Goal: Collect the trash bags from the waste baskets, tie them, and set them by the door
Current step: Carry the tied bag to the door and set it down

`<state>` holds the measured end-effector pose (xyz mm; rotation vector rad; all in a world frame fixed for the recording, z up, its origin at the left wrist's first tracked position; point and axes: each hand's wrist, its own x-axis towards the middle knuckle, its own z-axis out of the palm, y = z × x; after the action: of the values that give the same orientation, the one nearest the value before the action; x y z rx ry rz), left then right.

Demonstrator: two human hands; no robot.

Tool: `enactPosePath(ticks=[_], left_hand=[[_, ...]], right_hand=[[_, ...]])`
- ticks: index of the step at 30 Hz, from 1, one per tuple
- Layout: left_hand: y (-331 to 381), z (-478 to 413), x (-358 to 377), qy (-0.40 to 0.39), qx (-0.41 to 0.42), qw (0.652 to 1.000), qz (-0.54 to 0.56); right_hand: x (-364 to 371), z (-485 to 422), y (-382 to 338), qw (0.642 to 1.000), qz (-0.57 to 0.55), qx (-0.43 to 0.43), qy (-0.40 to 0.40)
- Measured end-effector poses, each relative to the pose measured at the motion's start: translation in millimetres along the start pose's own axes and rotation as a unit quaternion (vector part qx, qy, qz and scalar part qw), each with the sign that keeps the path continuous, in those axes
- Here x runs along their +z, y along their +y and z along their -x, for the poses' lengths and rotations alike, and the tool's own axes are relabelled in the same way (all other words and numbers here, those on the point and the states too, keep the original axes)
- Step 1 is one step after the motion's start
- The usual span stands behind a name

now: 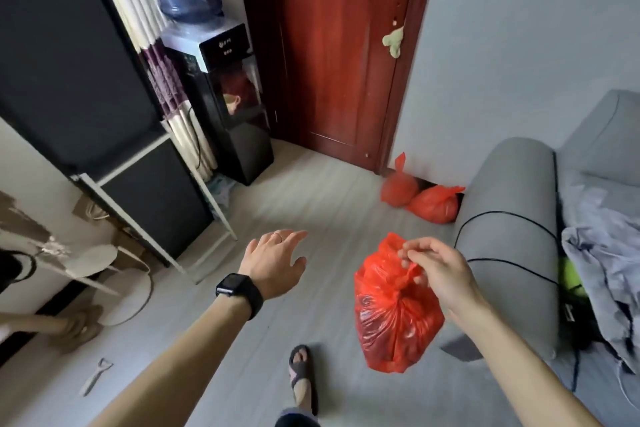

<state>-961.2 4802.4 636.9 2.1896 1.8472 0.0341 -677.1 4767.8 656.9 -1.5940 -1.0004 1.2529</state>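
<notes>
Even, soft daylight is seen throughout, without hard shadows. A pale sheen is carried by the red door point(332, 45) on its upper panel, and dull highlights by the floor point(311, 191) just below the door. Wide-angle distortion is evident: the door frame and the black cabinet point(69, 62) left of the door are bowed and tilted outward. Motion blur softens the floor boards and the objects at the frame's lower left corner.

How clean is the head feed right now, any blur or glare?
Head view: motion blur smears the floor and left-side furniture; wide-angle bending tilts the door, which carries soft glare; the held bag in the right hand reads fairly sharp.
</notes>
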Motion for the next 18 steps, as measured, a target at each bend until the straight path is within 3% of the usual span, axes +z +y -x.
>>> enactPosePath(ticks=[7,18], left_hand=[[-18,-208,-17,-0.048,0.052,0.997,0.024],[31,-437,-28,-0.128,0.125,0.984,0.007]], right_hand=[[11,-163,-40,0.996,0.01,0.035,0.083],[-13,-360,-77,0.987,0.041,0.054,0.147]])
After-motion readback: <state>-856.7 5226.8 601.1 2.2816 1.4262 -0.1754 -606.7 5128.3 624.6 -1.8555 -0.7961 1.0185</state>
